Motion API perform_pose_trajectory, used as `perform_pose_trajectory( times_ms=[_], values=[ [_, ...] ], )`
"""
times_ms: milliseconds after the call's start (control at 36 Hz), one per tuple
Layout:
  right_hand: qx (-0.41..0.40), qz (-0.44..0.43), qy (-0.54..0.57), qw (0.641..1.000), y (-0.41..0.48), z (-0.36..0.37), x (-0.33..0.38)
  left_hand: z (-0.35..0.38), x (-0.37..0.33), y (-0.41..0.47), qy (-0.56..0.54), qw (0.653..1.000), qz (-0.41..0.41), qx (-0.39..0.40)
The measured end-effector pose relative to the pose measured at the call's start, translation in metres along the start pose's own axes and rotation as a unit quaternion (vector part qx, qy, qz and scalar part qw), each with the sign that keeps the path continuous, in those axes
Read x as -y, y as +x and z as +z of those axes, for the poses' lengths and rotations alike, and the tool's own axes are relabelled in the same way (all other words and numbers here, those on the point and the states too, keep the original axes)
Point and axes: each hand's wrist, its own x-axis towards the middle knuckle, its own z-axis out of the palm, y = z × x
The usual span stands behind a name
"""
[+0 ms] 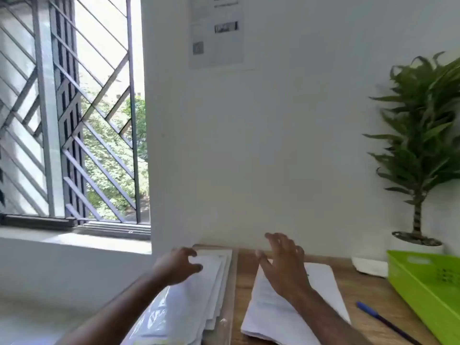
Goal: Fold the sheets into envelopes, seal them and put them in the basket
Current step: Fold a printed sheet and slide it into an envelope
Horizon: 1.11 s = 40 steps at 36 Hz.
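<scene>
Nearest the camera, a blue pen (pixel 383 319) lay on the wooden desk (pixel 361 292), just beside the green basket (pixel 423 290) at the right edge; no envelope showed in the part of the basket in view. A loose sheet (pixel 323 280) lay flat in front of the person. The right hand (pixel 286 266) was above it, fingers spread wide and gripping nothing (whether the palm pressed the paper, the blur hid). To the left, the stack of sheets (pixel 214 285) sat fanned and uneven on a clear plastic wrapper (pixel 149 319). The left hand (pixel 178 266) hung over its far end with fingers curled; I could not tell if it pinched a sheet. The risk, as I judged it, lay there: a curled grab on a fanned stack could lift two sheets, or drag the pile towards the desk's left edge. A fold begun with the loose sheet unpinned could also run crooked. Farther back stood a potted plant (pixel 423 135), a printed notice (pixel 216 31) on the wall, and a grilled window (pixel 74 108).
</scene>
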Motion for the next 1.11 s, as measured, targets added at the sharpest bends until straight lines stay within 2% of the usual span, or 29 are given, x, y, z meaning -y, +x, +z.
perform_pose_trajectory(
  times_ms=[56,139,250,361,500,583,639,694,750,833,944,1028,1111],
  values=[
    [0.042,-0.052,-0.044,0.997,-0.007,-0.003,0.006,0.005,0.007,-0.011,0.005,0.999,-0.019,0.035],
    [0.085,-0.094,-0.016,0.992,-0.013,-0.002,0.022,0.019,0.022,-0.028,-0.048,0.995,-0.042,0.075],
    [0.165,-0.153,0.075,0.971,-0.034,-0.008,0.055,0.030,0.023,-0.039,-0.133,0.988,-0.059,0.051],
    [0.234,-0.219,0.100,0.942,-0.058,-0.021,0.085,0.035,0.012,-0.037,-0.085,0.993,-0.074,0.020],
    [0.263,-0.288,0.098,0.915,-0.073,-0.033,0.106,0.035,0.006,-0.035,-0.114,0.987,-0.109,0.003],
    [0.269,-0.311,0.079,0.908,-0.080,-0.031,0.105,0.038,0.012,-0.035,-0.205,0.970,-0.133,0.012],
    [0.266,-0.302,0.097,0.910,-0.080,-0.032,0.104,0.034,0.016,-0.035,-0.314,0.940,-0.135,0.011],
    [0.250,-0.294,0.133,0.913,-0.078,-0.033,0.105,0.028,0.020,-0.037,-0.379,0.917,-0.127,0.001],
    [0.229,-0.308,0.148,0.912,-0.079,-0.032,0.108,0.023,0.024,-0.040,-0.401,0.908,-0.118,-0.022],
    [0.209,-0.350,0.112,0.906,-0.087,-0.022,0.114,0.024,0.028,-0.046,-0.429,0.894,-0.110,-0.059],
    [0.144,-0.400,0.055,0.903,-0.093,-0.007,0.119,0.018,0.025,-0.050,-0.491,0.856,-0.123,-0.109],
    [0.117,-0.408,0.049,0.904,-0.094,-0.005,0.121,0.018,0.024,-0.050,-0.530,0.829,-0.138,-0.115],
    [0.119,-0.381,0.090,0.912,-0.095,-0.008,0.120,0.019,0.023,-0.049,-0.534,0.826,-0.139,-0.118]
  ],
)
